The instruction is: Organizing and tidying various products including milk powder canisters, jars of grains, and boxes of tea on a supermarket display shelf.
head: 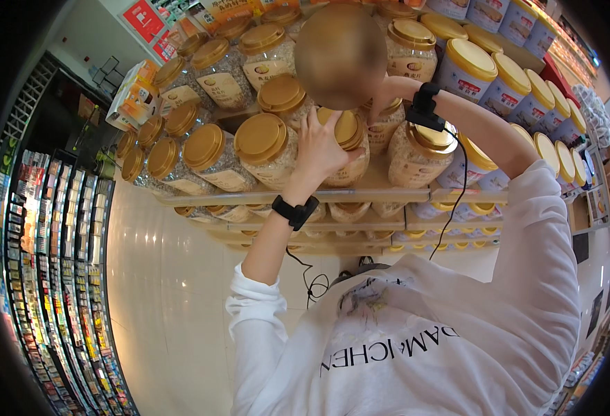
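Note:
My left hand (321,148) is spread over a clear plastic jar of oat flakes (347,174) with a gold lid, at the shelf's front edge. Its fingers and thumb press around the lid and upper side. My right hand (388,96) reaches in behind, by another gold-lidded oat jar (383,131). A round blurred patch covers part of that hand's surroundings, so its fingertips and any grip are hidden. Both wrists wear black straps with small devices. Close to my right forearm stands another oat jar (420,161).
The shelf board (377,195) holds rows of gold-lidded jars (263,143) to the left. White-blue tubs with yellow lids (468,70) stand to the right. Lower shelves carry more. A black cable (463,182) hangs from my right wrist. A tall goods rack (60,260) lies far left.

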{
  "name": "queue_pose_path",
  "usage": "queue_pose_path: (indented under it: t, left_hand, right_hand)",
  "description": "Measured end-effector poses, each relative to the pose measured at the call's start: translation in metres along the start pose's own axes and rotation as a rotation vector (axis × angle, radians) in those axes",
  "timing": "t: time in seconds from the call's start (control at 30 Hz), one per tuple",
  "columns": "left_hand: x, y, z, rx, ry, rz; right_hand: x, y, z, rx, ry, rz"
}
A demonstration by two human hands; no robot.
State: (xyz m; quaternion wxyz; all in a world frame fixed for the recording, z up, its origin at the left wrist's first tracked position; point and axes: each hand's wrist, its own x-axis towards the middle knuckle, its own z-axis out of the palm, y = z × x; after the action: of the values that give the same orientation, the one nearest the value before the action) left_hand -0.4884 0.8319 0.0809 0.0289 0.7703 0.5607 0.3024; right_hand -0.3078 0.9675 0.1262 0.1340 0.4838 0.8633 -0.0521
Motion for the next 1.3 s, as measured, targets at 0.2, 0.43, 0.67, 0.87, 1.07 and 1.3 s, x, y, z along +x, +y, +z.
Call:
queue_pose_path:
  t: [0.2, 0.43, 0.67, 0.87, 1.07, 1.3]
  left_hand:
    - [-0.002, 0.001, 0.003, -0.031, 0.014, 0.024]
    - [0.01, 0.015, 0.01, -0.084, -0.044, 0.027]
    - [0.005, 0.012, 0.004, 0.035, 0.006, 0.039]
    - [0.025, -0.026, -0.123, -0.319, 0.498, 0.016]
    - [-0.009, -0.151, -0.182, 0.068, -0.06, -0.151]
    - [-0.012, -0.206, -0.172, 0.137, -0.291, 0.017]
  right_hand:
    - [0.0, 0.007, -0.002, 0.036, 0.021, -0.044]
    - [-0.011, 0.019, -0.004, 0.106, 0.042, -0.064]
    - [-0.006, 0.012, -0.002, 0.089, 0.095, -0.063]
    - [-0.039, -0.007, -0.091, 0.145, 0.757, -0.319]
    - [-0.019, -0.079, -0.1, 0.264, 0.579, -0.329]
    - [0.047, -0.122, -0.096, 0.258, 0.176, 0.004]
